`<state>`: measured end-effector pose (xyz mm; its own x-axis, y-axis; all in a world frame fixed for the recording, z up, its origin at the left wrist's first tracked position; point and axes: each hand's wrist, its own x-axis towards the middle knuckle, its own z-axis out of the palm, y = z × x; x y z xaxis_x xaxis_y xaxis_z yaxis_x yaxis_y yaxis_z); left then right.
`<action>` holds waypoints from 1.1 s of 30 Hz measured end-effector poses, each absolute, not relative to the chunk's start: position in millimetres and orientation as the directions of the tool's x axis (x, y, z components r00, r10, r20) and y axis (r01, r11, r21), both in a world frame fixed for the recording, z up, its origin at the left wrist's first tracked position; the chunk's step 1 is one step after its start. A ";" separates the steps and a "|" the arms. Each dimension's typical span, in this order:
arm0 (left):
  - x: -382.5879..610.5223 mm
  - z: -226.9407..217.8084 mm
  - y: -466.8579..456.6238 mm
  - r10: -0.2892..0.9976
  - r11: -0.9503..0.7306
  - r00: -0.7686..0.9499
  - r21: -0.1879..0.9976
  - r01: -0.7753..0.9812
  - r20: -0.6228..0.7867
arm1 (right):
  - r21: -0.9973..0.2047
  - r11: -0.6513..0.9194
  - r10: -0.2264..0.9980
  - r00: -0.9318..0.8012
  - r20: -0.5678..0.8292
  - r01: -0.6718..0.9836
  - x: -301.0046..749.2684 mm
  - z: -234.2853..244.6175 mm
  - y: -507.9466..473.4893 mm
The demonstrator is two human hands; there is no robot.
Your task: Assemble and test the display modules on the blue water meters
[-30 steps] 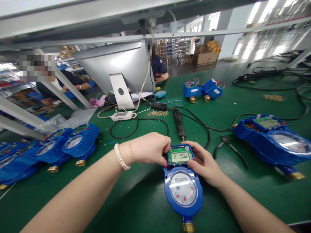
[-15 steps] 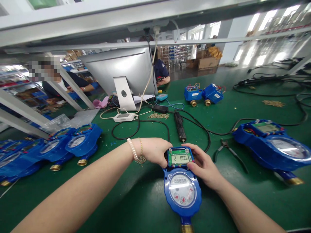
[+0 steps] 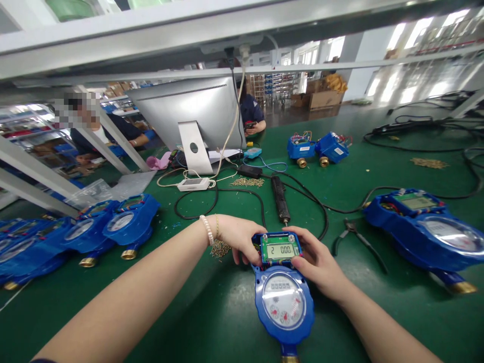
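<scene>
In front of me a blue water meter (image 3: 284,302) lies on the green table, its round dial facing up and a brass fitting at the near end. Its upper housing holds a green circuit board with a display (image 3: 280,251) that shows digits. My left hand (image 3: 242,239) grips the housing's left side, thumb near the board's lower left corner. On the right side my right hand (image 3: 316,257) is closed around the housing, thumb on the board's lower right corner. The fingers behind the housing are partly hidden.
An electric screwdriver (image 3: 280,199) lies just beyond the meter, with cutting pliers (image 3: 357,242) to its right. Blue meters stand at left (image 3: 130,222) and right (image 3: 427,227). Small screws (image 3: 247,182) lie in piles. Cables cross the table before a monitor (image 3: 189,116). Two people sit beyond.
My left hand has shifted slightly on the housing's left edge, and its fingers now show below the thumb. The meter has moved very little. My right hand keeps its hold.
</scene>
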<state>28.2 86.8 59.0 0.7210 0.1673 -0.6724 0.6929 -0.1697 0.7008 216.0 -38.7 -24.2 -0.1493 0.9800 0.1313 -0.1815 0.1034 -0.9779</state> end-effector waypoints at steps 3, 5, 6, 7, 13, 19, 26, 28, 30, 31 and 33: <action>30.7 56.5 81.2 0.225 -0.155 0.715 0.700 0.697 -0.662 | -0.978 0.107 0.981 -0.143 0.133 -0.177 216.2 -25.6 -40.1; 31.0 56.9 78.8 0.255 -0.141 0.715 0.706 0.694 -0.651 | -0.980 0.106 0.982 -0.139 0.131 -0.169 216.3 -27.1 -40.1; 30.6 57.5 78.4 0.264 -0.131 0.716 0.712 0.690 -0.646 | -0.981 0.106 0.982 -0.137 0.129 -0.164 216.3 -27.9 -39.7; 29.6 58.3 78.7 0.272 -0.117 0.719 0.719 0.685 -0.640 | -0.981 0.106 0.982 -0.136 0.128 -0.159 216.5 -28.5 -39.1; -0.6 65.0 69.8 0.326 0.086 0.758 0.817 0.571 -0.565 | -0.990 0.099 0.985 -0.130 0.112 -0.103 221.6 -23.4 -46.3; -37.2 34.0 -5.2 0.627 0.216 0.617 0.867 0.449 -0.476 | -0.972 -0.119 0.984 0.104 -0.143 -0.203 222.2 -15.3 -88.6; -0.9 -7.3 -64.2 0.745 0.531 0.530 0.841 -0.104 -0.405 | -0.921 -0.161 0.980 0.054 -0.192 -0.354 185.8 -14.5 -102.9; 5.9 -9.7 -73.0 0.785 0.522 0.476 0.836 -0.167 -0.396 | -0.927 -0.148 0.980 0.074 -0.184 -0.344 176.7 -15.8 -108.5; 4.3 -10.6 -83.3 0.822 0.492 0.439 0.841 -0.227 -0.362 | -0.963 -0.077 0.989 0.102 -0.106 -0.257 170.8 -18.0 -119.3; 1.5 -10.5 -88.7 0.839 0.464 0.437 0.845 -0.265 -0.323 | -0.980 -0.018 0.993 0.110 -0.040 -0.198 168.7 -18.8 -125.4; -4.6 -8.2 -97.5 0.860 0.409 0.454 0.847 -0.340 -0.233 | -0.985 0.122 0.990 0.090 0.111 -0.123 165.4 -18.5 -135.1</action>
